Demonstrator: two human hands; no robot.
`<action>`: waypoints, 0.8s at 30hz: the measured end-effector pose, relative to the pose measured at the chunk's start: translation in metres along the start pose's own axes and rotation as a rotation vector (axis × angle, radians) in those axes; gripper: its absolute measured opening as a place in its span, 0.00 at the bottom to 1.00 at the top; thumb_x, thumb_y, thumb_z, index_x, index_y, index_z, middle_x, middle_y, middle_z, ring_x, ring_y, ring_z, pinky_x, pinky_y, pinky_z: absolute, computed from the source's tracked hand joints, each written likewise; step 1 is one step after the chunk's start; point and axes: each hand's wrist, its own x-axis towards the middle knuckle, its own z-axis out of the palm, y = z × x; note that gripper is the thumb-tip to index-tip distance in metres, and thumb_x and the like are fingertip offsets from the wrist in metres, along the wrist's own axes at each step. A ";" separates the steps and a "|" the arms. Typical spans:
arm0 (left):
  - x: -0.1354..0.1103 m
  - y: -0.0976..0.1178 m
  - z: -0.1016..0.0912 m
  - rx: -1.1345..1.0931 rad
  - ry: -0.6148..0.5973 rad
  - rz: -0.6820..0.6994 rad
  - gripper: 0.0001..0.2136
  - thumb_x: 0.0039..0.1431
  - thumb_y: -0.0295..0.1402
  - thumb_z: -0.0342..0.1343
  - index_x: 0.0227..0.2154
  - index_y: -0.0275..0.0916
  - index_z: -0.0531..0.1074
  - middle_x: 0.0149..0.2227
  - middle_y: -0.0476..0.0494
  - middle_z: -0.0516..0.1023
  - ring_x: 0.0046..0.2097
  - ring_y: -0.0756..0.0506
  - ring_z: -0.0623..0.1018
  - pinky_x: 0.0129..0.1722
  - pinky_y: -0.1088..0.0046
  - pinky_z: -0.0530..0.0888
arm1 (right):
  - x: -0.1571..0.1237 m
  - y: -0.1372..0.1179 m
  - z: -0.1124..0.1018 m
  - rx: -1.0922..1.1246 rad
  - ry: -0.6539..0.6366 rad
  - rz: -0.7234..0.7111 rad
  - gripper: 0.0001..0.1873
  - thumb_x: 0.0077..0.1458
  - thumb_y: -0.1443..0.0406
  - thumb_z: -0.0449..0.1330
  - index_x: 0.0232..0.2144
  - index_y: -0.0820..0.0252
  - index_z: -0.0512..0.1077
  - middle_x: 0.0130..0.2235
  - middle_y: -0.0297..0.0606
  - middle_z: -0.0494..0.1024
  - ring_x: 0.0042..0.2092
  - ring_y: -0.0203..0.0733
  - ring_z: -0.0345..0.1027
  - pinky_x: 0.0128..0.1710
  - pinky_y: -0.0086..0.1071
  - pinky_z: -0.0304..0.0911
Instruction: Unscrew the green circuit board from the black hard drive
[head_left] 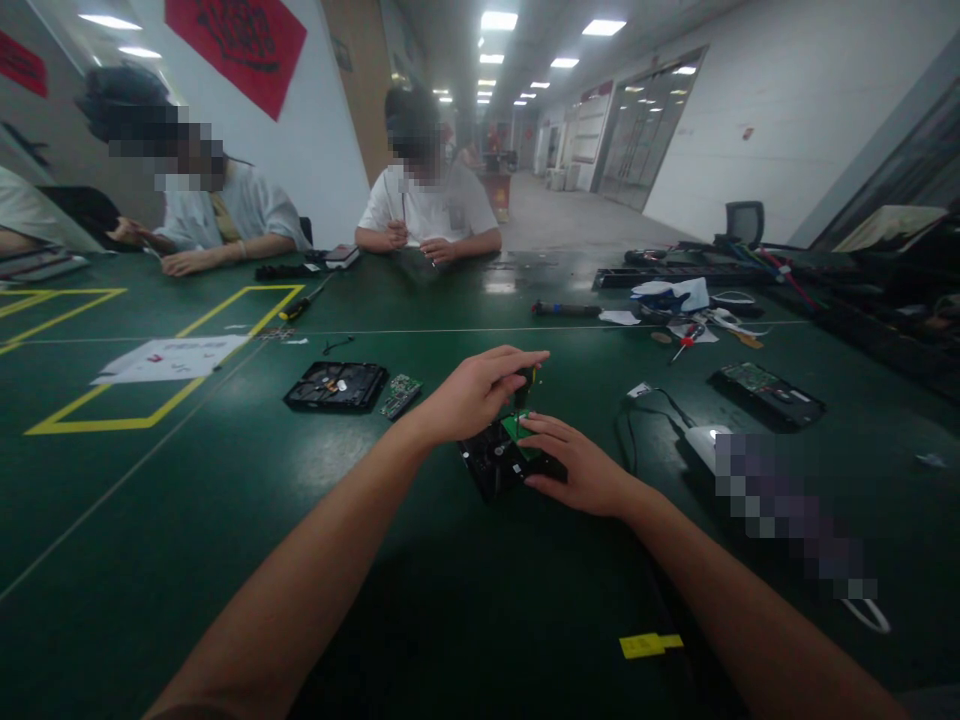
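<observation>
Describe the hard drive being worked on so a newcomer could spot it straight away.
On the green table, look near its middle where both forearms meet. The hard drive lies under the right hand, beside the left hand holding a screwdriver. The other drives lie untouched.

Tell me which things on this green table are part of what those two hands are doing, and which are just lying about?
In use: left hand, screwdriver, right hand, hard drive, its green circuit board.

Lying about: second drive, loose board, paper, yellow tag.
</observation>
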 end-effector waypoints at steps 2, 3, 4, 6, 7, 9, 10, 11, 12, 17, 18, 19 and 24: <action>0.000 -0.001 0.001 -0.037 -0.012 -0.014 0.25 0.71 0.22 0.48 0.68 0.44 0.68 0.60 0.39 0.76 0.48 0.47 0.79 0.49 0.65 0.80 | 0.000 0.000 0.000 0.009 0.005 -0.001 0.26 0.61 0.60 0.70 0.60 0.52 0.75 0.70 0.47 0.69 0.73 0.58 0.58 0.72 0.60 0.57; 0.000 -0.001 0.001 -0.040 -0.010 -0.020 0.25 0.71 0.22 0.48 0.67 0.44 0.68 0.60 0.39 0.76 0.47 0.47 0.79 0.48 0.66 0.80 | 0.000 0.000 0.000 0.012 0.009 -0.002 0.26 0.61 0.60 0.70 0.60 0.51 0.75 0.70 0.47 0.69 0.73 0.58 0.58 0.71 0.60 0.57; 0.000 0.000 0.001 -0.033 -0.004 -0.024 0.24 0.71 0.23 0.49 0.66 0.44 0.69 0.59 0.39 0.77 0.46 0.47 0.79 0.49 0.65 0.80 | 0.000 0.000 0.000 0.015 0.010 -0.003 0.26 0.60 0.60 0.70 0.60 0.51 0.75 0.70 0.47 0.69 0.73 0.58 0.58 0.71 0.60 0.57; 0.000 0.003 0.000 0.006 0.015 -0.023 0.21 0.71 0.24 0.51 0.63 0.43 0.73 0.55 0.39 0.79 0.47 0.46 0.79 0.52 0.63 0.79 | 0.001 -0.001 0.000 0.016 0.009 -0.005 0.25 0.60 0.60 0.70 0.59 0.51 0.75 0.69 0.47 0.70 0.73 0.59 0.59 0.71 0.60 0.57; 0.001 0.005 0.000 0.027 0.024 -0.018 0.20 0.71 0.25 0.52 0.62 0.43 0.74 0.53 0.40 0.80 0.48 0.45 0.79 0.53 0.62 0.78 | 0.001 -0.002 -0.001 0.015 0.009 -0.005 0.25 0.60 0.60 0.70 0.59 0.51 0.75 0.69 0.47 0.70 0.73 0.59 0.59 0.71 0.60 0.57; 0.001 0.008 -0.001 0.056 0.036 -0.007 0.18 0.71 0.26 0.54 0.59 0.44 0.76 0.49 0.41 0.80 0.48 0.46 0.79 0.54 0.62 0.77 | 0.000 -0.002 -0.001 0.009 0.008 -0.002 0.25 0.61 0.60 0.70 0.60 0.50 0.75 0.70 0.46 0.69 0.73 0.59 0.58 0.71 0.61 0.57; 0.001 0.008 -0.001 0.062 0.043 -0.005 0.16 0.71 0.27 0.55 0.58 0.44 0.77 0.48 0.42 0.80 0.47 0.46 0.79 0.54 0.62 0.77 | 0.000 -0.002 -0.001 0.007 0.009 0.000 0.26 0.61 0.60 0.70 0.60 0.50 0.74 0.70 0.46 0.69 0.73 0.58 0.58 0.71 0.61 0.57; 0.002 0.009 0.000 0.063 0.050 -0.008 0.15 0.71 0.27 0.57 0.57 0.44 0.77 0.48 0.42 0.80 0.47 0.46 0.79 0.53 0.63 0.77 | 0.000 -0.002 0.000 0.006 0.011 0.002 0.26 0.61 0.60 0.70 0.60 0.50 0.74 0.70 0.45 0.69 0.73 0.58 0.58 0.72 0.61 0.57; 0.002 0.008 0.000 0.058 0.058 -0.016 0.14 0.70 0.28 0.58 0.56 0.44 0.78 0.48 0.43 0.80 0.47 0.46 0.79 0.52 0.65 0.78 | 0.000 -0.001 0.000 0.006 0.009 0.001 0.26 0.61 0.59 0.70 0.61 0.50 0.74 0.70 0.45 0.69 0.73 0.58 0.58 0.72 0.61 0.57; 0.001 0.005 0.003 0.023 0.095 -0.069 0.14 0.65 0.36 0.67 0.52 0.43 0.79 0.49 0.42 0.79 0.46 0.46 0.80 0.45 0.68 0.80 | -0.001 0.003 0.002 0.010 -0.006 0.004 0.26 0.61 0.59 0.69 0.61 0.50 0.74 0.70 0.44 0.69 0.73 0.58 0.57 0.73 0.61 0.54; 0.001 0.005 0.003 0.026 0.101 -0.073 0.14 0.65 0.37 0.67 0.52 0.43 0.79 0.49 0.42 0.79 0.46 0.46 0.80 0.45 0.68 0.80 | -0.001 0.003 0.001 0.006 -0.011 0.007 0.26 0.62 0.59 0.69 0.61 0.50 0.74 0.70 0.44 0.69 0.73 0.58 0.57 0.72 0.62 0.54; 0.000 0.005 0.003 0.033 0.106 -0.071 0.15 0.65 0.37 0.67 0.53 0.43 0.79 0.50 0.41 0.79 0.46 0.45 0.80 0.46 0.67 0.80 | -0.001 0.002 0.001 0.002 -0.016 0.009 0.26 0.62 0.59 0.69 0.61 0.51 0.74 0.70 0.45 0.69 0.73 0.58 0.57 0.72 0.62 0.55; 0.000 0.004 0.000 0.090 0.121 -0.008 0.18 0.70 0.32 0.61 0.60 0.42 0.77 0.48 0.40 0.77 0.47 0.45 0.78 0.52 0.62 0.78 | 0.001 -0.002 -0.002 -0.004 -0.023 0.009 0.26 0.61 0.59 0.69 0.60 0.52 0.75 0.70 0.46 0.69 0.74 0.58 0.57 0.72 0.60 0.56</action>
